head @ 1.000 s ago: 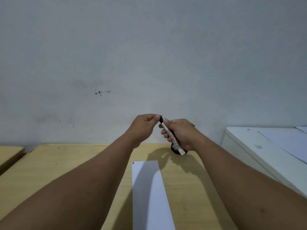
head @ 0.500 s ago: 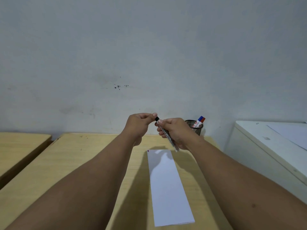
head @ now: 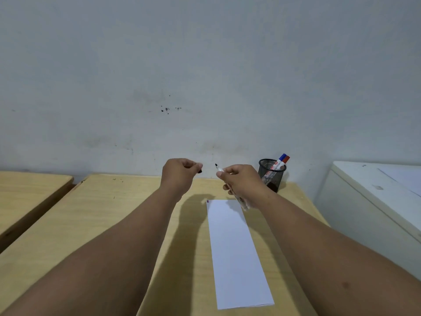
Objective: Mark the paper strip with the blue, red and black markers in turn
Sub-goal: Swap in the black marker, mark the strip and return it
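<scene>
Right hand (head: 242,182) is what I look at first: it is closed around the barrel of the black marker (head: 237,197), a slim white-bodied pen whose bare dark tip points up and to the left, clear of everything. Its lower end sticks out below my palm, over the far right corner of the paper. My left hand (head: 180,176) is curled shut, pinching the small black cap (head: 199,171) between thumb and forefinger; cap and marker tip are apart, with open air between them. Both hands hover above the pale wooden table (head: 127,215).

Below them the long white paper strip (head: 234,252) lies flat on the table, running away from me, with small red and blue marks at its far left corner (head: 207,201). Behind my right hand stands a black mesh pen cup (head: 271,174) against the grey wall, holding the blue marker (head: 280,159) and the red marker (head: 285,161), caps up and leaning right.
</scene>
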